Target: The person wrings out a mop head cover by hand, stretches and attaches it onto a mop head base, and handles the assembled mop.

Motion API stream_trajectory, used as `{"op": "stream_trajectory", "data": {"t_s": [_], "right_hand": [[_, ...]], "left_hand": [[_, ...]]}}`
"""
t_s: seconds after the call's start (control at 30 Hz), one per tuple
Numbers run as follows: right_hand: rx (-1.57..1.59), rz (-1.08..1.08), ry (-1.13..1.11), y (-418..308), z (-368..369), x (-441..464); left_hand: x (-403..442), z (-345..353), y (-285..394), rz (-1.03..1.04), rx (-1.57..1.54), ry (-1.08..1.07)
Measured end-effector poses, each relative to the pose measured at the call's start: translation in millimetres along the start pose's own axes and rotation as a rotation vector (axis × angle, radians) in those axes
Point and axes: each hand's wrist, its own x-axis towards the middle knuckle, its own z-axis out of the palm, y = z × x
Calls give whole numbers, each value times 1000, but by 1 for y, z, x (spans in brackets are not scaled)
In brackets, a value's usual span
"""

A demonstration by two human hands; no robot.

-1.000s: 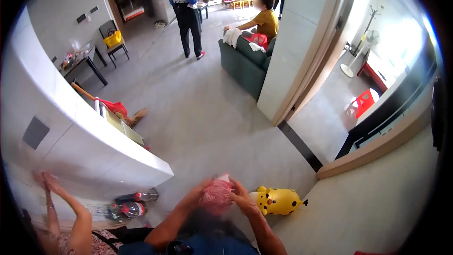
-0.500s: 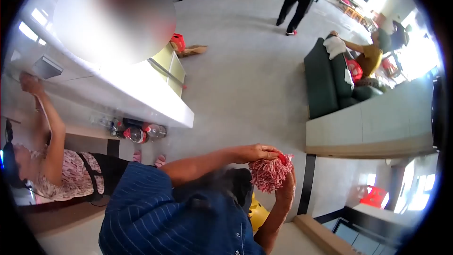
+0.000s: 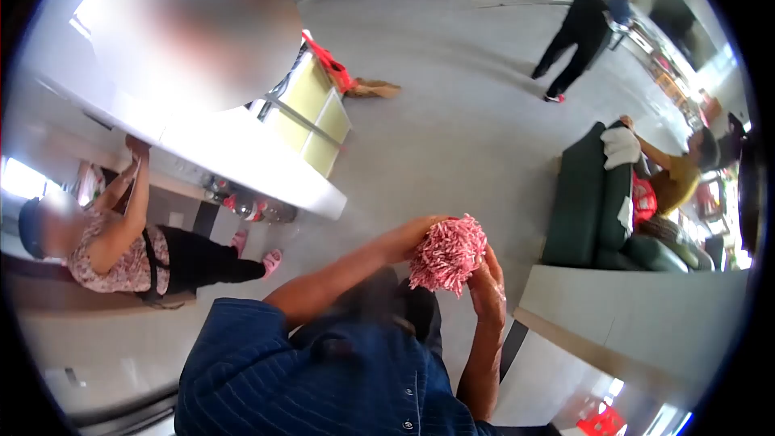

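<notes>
A round, stringy mop head (image 3: 449, 254) with pink-and-white strands is held in front of me between my hands. My left hand (image 3: 436, 224) is at its upper left edge, the fingers mostly hidden behind the strands. On the right side, my right hand (image 3: 486, 284) grips its edge with bent fingers; the skin looks wet or soapy there. The strands face up toward me, and the underside of the mop head cannot be seen.
A white counter (image 3: 323, 199) runs along the left, with plastic bottles (image 3: 257, 208) beneath it. A person in a floral top (image 3: 121, 250) stands at the counter. Further off are a dark green sofa (image 3: 581, 210) with a seated person, another standing person (image 3: 585, 28), and a low partition (image 3: 638, 315).
The mop head has turned, so its red part no longer shows and its strands face me. My left hand has slipped from on top to behind it. The whole view has shifted.
</notes>
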Motion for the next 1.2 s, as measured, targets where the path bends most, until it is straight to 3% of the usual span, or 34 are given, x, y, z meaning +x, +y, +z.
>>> {"op": "stream_trajectory", "data": {"t_s": [0.17, 0.23, 0.3, 0.33, 0.37, 0.43, 0.57, 0.63, 0.67, 0.77, 0.8, 0.87, 0.93, 1.03, 1.13, 1.17, 1.2], "right_hand": [[87, 87, -25, -14, -14, 52], [119, 145, 50, -16, -23, 65], [-1045, -263, -4, -7, -43, 80], [-1072, -245, -2, -28, -20, 86], [-1133, -390, 11, 10, -57, 100], [-82, 100, 142, 20, -55, 116], [-23, -29, 64, 29, -67, 146], [138, -101, 20, -2, -45, 154], [252, -67, 72, 13, -62, 158], [116, 79, 231, -1, -66, 196], [491, 111, 226, -21, -47, 203], [163, 74, 129, -10, -59, 225], [651, 112, 144, -11, -57, 242], [677, 39, 212, -6, -48, 270], [567, 31, 132, -9, -42, 300], [364, -3, 115, -10, -44, 308], [152, -38, 107, -12, -45, 316]], "left_hand": [[19, -13, 1, 7, 182, 270], [26, -27, -5, 27, 313, 261], [38, -53, -16, -26, 346, 216], [46, -59, -15, -7, 190, 216], [54, -64, -13, 11, 33, 214], [71, -67, -1, -89, -571, 310], [92, -103, 4, -129, -557, 236], [110, -112, 9, -142, -587, 191], [119, -116, 14, -137, -511, 166], [145, -119, 45, -166, -594, 154], [151, -125, 56, -171, -603, 102], [161, -145, 66, -33, -164, 137], [168, -162, 86, -3, -130, 86], [169, -166, 133, 3, -166, 88], [165, -192, 146, 78, -181, 33], [164, -195, 152, 110, -202, 16], [164, -203, 153, 170, -25, 66]]}}
